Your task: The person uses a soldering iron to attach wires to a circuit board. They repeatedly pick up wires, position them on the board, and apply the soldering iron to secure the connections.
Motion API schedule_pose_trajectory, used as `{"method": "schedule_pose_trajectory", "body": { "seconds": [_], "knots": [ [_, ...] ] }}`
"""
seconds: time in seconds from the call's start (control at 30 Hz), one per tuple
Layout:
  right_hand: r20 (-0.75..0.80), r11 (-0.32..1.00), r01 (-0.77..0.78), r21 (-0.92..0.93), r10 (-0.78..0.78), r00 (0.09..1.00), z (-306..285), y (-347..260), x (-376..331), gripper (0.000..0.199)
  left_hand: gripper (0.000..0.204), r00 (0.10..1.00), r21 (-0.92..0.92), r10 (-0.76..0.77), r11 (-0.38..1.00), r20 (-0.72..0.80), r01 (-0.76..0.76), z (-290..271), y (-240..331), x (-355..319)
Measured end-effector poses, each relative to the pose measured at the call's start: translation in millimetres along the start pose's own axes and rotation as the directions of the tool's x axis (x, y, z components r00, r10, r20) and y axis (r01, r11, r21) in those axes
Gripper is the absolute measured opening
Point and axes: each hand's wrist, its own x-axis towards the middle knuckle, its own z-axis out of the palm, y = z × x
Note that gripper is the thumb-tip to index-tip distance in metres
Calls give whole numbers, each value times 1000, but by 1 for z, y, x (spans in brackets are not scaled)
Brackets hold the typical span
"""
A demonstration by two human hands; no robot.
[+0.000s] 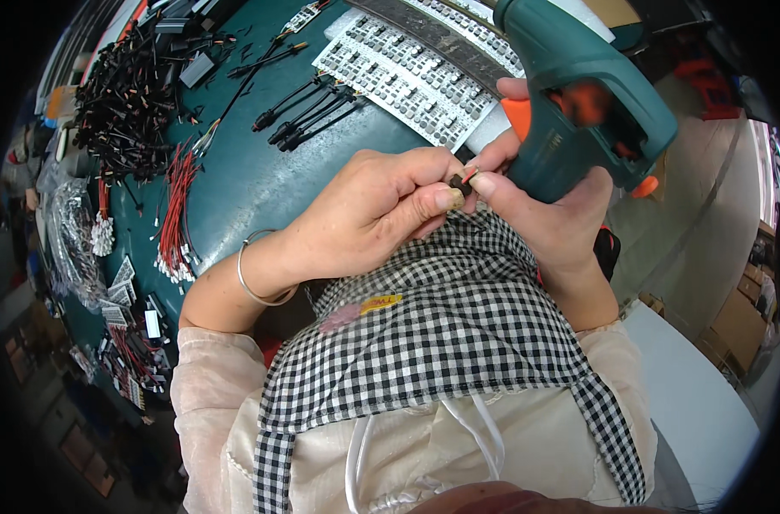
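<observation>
My left hand (381,206) is closed in a pinch on a small black piece, with a bit of red wire at it. My right hand (549,214) pinches the red wire (470,176) between thumb and forefinger, its tips touching those of my left. The black piece (458,182) is mostly hidden by the fingers. A green power tool (570,94) with orange parts overlaps my right hand and hides some of its fingers. One fingertip shows at the tool's left edge, above an orange part. Both hands are just above the checked apron (424,334).
White circuit board panels (407,73) lie on the green table (223,201), with several black cables (309,111) beside them. Farther left are a heap of black cables (124,103), red wires with white connectors (177,210) and a clear plastic bag (71,231). Cardboard boxes (737,321) stand at right.
</observation>
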Motion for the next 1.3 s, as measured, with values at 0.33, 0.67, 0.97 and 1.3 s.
{"method": "schedule_pose_trajectory", "body": {
  "seconds": [0.33,0.67,0.97,1.3],
  "knots": [
    [94,954,97,-285,-73,993,-10,17,32,57,32,994,-114,15,993,-108,-27,-8,-22,12],
    [-36,998,59,-8,-60,998,3,19,26,59,25,987,-419,-68,908,-147,0,4,-25,16],
    [-29,964,108,-241,-118,993,-3,11,23,58,17,969,-204,-28,979,-246,-23,6,-22,14],
    [134,956,105,-274,-71,988,-6,3,22,62,13,911,56,67,997,-407,-48,5,-23,9]
  ]
}}
